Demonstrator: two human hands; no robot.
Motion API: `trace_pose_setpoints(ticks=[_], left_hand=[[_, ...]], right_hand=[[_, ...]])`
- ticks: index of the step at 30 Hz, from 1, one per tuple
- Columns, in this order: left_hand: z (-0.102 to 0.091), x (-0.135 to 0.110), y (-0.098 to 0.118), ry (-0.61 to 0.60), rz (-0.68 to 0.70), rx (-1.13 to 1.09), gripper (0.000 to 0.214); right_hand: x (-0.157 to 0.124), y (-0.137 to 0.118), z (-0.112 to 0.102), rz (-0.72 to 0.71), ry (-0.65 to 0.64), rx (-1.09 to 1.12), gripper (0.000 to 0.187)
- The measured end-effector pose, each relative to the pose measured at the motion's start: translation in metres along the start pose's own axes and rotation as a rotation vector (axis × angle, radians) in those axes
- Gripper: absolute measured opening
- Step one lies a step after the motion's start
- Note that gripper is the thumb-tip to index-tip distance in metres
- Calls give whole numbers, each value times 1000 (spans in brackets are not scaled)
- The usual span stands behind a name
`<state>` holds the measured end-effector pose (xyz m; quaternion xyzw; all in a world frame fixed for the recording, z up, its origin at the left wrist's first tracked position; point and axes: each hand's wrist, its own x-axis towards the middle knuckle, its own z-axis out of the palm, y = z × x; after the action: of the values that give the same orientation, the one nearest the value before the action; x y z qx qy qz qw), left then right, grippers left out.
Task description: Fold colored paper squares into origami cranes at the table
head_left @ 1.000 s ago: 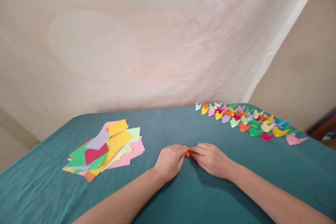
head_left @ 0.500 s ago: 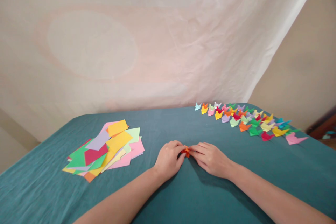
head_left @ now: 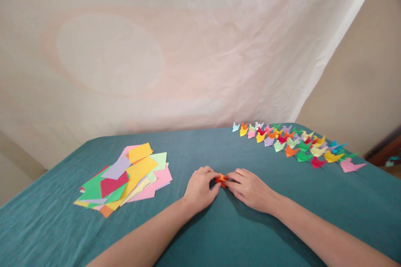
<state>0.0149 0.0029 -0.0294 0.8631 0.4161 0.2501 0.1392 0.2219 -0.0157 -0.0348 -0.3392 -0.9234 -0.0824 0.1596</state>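
Observation:
Between my two hands, low over the cloth, is a small piece of folded orange paper (head_left: 221,180). My left hand (head_left: 202,187) pinches its left side between thumb and fingers. From the right, the fingertips of my right hand (head_left: 249,187) close on its other edge. Parts of the paper are covered by the fingers, so its full shape is hidden. Rows of small folded paper birds (head_left: 292,151) in many colours stand to the right, beyond my right hand.
A loose pile of coloured paper sheets (head_left: 114,184) lies to the left on the teal tablecloth (head_left: 194,146). Behind the table hangs a pale cloth (head_left: 188,58). A dark brown object (head_left: 384,152) shows past the table's right edge.
The orange paper has turned slightly between my fingers and shows a flatter, broader face. Both hands stay in nearly the same place, still gripping it.

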Motion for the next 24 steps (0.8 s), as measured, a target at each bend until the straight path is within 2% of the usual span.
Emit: trace_pose_setpoints(ticks=[14,24], left_hand=[[0,1,0,-15,-32,-1,21],[1,4,3,3,-73,14,18]], right_hand=[[6,-27,-6,195,-50,-86,30],[8,-35,-3,251,-41,-132,27]])
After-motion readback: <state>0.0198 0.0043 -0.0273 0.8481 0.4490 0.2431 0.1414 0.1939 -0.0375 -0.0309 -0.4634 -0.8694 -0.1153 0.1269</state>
